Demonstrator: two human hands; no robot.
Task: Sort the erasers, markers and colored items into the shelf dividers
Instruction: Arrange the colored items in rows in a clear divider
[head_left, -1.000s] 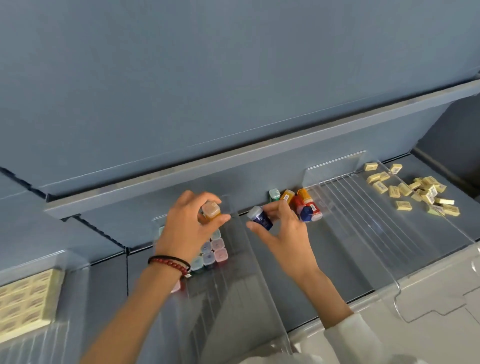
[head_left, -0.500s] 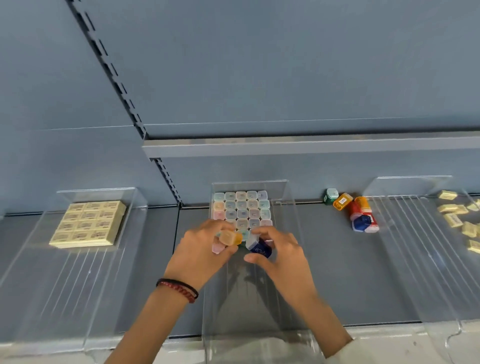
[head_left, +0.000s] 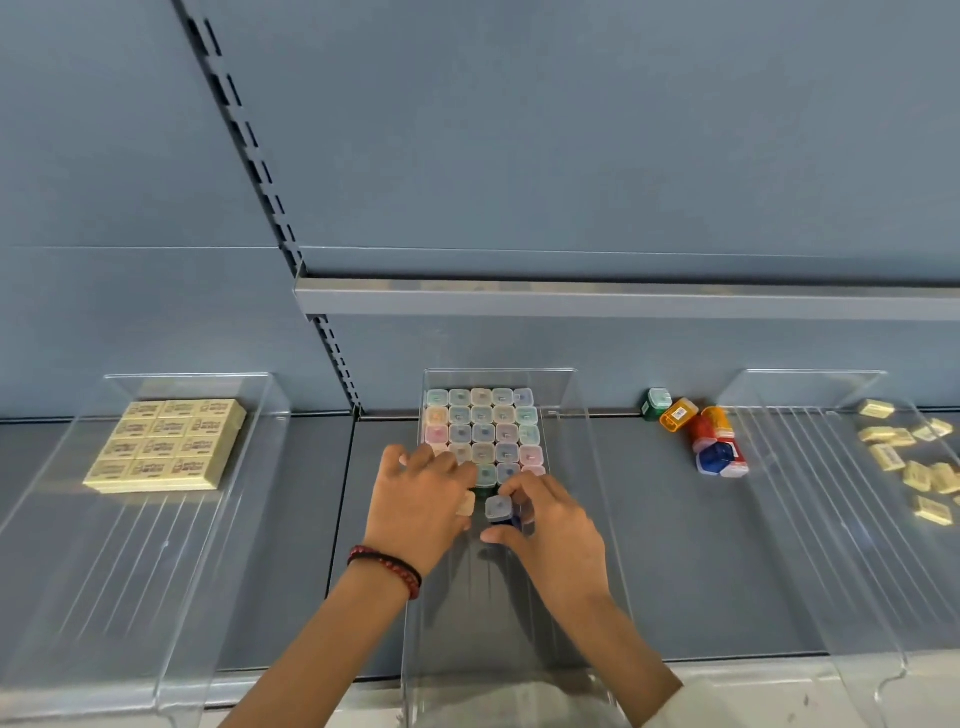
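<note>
Two hands work inside the middle divider, just in front of the pastel-capped markers packed in rows toward the back edge of the shelf. The right hand curls thumb and fingers round a dark blue marker; the left hand pinches a peach-capped marker just beside it. Stacked erasers sit in the left divider; loose colored items and loose erasers lie toward the right end.
</note>
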